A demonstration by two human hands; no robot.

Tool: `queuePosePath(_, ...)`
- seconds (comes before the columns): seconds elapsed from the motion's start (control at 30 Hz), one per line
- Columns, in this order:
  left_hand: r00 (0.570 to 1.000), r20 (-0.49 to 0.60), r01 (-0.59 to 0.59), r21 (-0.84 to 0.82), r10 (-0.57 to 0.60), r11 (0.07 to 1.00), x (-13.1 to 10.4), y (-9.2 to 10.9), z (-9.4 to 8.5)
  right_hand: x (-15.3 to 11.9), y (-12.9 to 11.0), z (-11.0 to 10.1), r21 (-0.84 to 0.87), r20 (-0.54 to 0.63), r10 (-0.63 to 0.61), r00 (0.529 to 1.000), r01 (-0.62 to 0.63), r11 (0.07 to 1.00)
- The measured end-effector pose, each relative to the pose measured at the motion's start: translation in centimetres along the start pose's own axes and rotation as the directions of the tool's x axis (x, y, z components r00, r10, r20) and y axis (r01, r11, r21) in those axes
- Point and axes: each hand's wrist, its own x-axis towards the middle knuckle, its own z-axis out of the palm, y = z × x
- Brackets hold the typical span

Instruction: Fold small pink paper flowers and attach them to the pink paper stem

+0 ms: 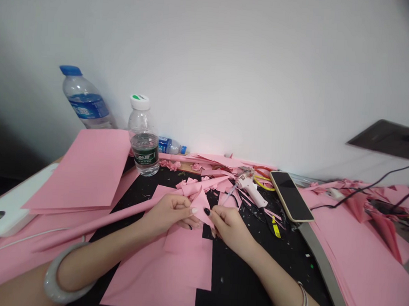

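Between my two hands, in the middle of the head view, is a small folded piece of pink paper (201, 202) with a pointed top. My left hand (175, 210) pinches its left side between thumb and fingers. On the right edge, my right hand (229, 226) pinches it with the thumb on top. Beneath the hands lie flat pink paper sheets (162, 277) on a black work surface (248, 285). A rolled pink paper tube (117, 217) runs from the lower left toward the hands, behind my left forearm. The fingertips under the folded paper are partly hidden.
A white glue gun (252, 189) and a phone (292, 196) lie to the right, near a yellow tag (276, 226). A clear bottle (144, 140) stands at the back left, with a blue-capped bottle (86, 99) behind it. Pink sheets (363, 269) are stacked on the right.
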Motion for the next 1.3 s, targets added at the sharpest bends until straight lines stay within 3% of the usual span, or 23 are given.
queuePosePath(0.33, 0.999, -0.017, -0.033, -0.033, 0.032, 0.999, 0.08, -0.05, -0.29, -0.02, 0.08, -0.21, -0.078, -0.011, -0.096, 0.995, 0.095, 0.992)
queuePosePath(0.47, 0.999, 0.027, -0.036, 0.046, 0.034, 0.998, 0.07, -0.24, -0.30, 0.24, -0.28, -0.54, 0.081, -0.022, -0.046, 0.999, 0.048, 0.996)
queuePosePath(0.6, 0.992, 0.125, -0.027, 0.177, 0.004, 0.984, -0.35, -0.32, 0.03, 0.36, -0.43, -0.52, 0.341, 0.074, 0.070, 0.995, -0.091, 0.936)
queuePosePath(0.77, 0.984, 0.176, -0.026, 0.209, -0.012, 0.978, -0.64, -0.35, 0.19, 0.22, -0.27, -0.54, 0.314, 0.100, 0.063, 0.993, -0.092, 0.945)
queuePosePath(1.1, 0.941, 0.331, 0.014, 0.182, -0.075, 0.983, -0.59, -0.89, -0.29, 0.33, 0.14, -0.52, 0.431, 0.165, 0.032, 0.986, -0.101, 0.897)
queuePosePath(1.3, 0.938, 0.341, 0.001, 0.186, -0.065, 0.983, -0.70, -0.87, -0.31, 0.56, 0.32, -0.54, 0.420, 0.054, 0.080, 0.995, -0.095, 0.903)
